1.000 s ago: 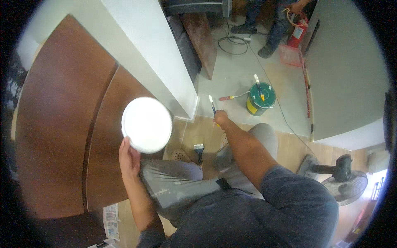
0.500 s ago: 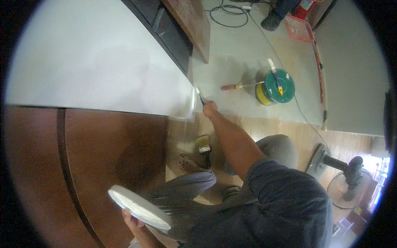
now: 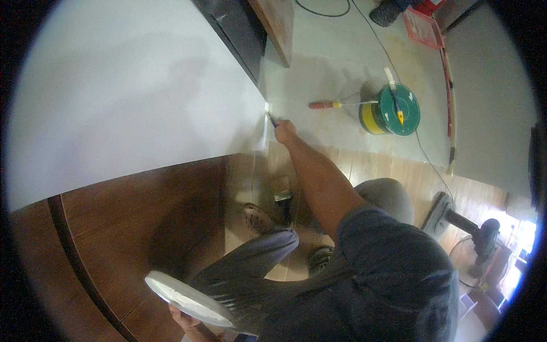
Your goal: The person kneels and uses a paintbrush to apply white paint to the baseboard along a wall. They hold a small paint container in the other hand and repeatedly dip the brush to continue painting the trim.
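Observation:
My right hand is closed around the handle of a small paintbrush. The bristles touch, or come very near, the narrow end edge of a large white panel. Down at the lower left, my left hand grips a round white lid by its underside and rim. White paint or paste lies inside this tilted lid. Some of the left hand's fingers are hidden beneath it.
A green-lidded bucket carries another brush on top. Beside it lies a red-handled tool. A wide brush is near my shoe. A fan, a cord, a red tray and a person's foot are around.
The view has shifted, so the bucket sits higher and further right. My right hand and brush have moved slightly along the panel's edge, away from me. The left hand still holds the lid.

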A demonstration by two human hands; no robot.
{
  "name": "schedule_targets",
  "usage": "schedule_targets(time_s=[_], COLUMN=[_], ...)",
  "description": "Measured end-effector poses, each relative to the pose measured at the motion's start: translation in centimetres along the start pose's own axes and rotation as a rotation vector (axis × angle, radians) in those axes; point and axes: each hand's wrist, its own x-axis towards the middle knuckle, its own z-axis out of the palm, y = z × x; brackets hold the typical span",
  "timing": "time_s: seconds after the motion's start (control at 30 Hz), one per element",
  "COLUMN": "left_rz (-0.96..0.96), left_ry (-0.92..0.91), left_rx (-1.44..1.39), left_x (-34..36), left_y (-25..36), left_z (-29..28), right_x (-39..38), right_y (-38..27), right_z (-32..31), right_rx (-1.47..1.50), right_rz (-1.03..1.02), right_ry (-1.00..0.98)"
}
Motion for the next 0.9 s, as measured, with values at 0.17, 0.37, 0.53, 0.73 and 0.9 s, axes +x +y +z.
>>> schedule_targets(time_s=[0.17,0.37,0.53,0.73,0.9], left_rz=[-0.636,-0.526,-0.323,-0.467,-0.461], left_ry=[0.108,0.063,-0.061,0.042,0.104], left_rx=[-0.615,-0.542,-0.162,-0.508,-0.542], left_x=[-2.4,-1.7,-2.7,0.8,0.1], left_y=[-1.0,-1.3,-1.3,2.7,0.7], left_z=[-2.2,-1.2,-1.8,1.2,0.5], right_x=[-7.7,-2.5,-1.6,0.2,-0.6], right_y=[-2.1,1.0,-3.3,-2.1,0.8], right_z=[-2.7,-0.6,-1.2,-0.3,2.3], right_rx=[0.172,0.305,0.42,0.269,0.156], right_rz=[0.193,0.121,0.208,0.116,0.094], right_ry=[0.052,0.299,0.259,0.207,0.151])
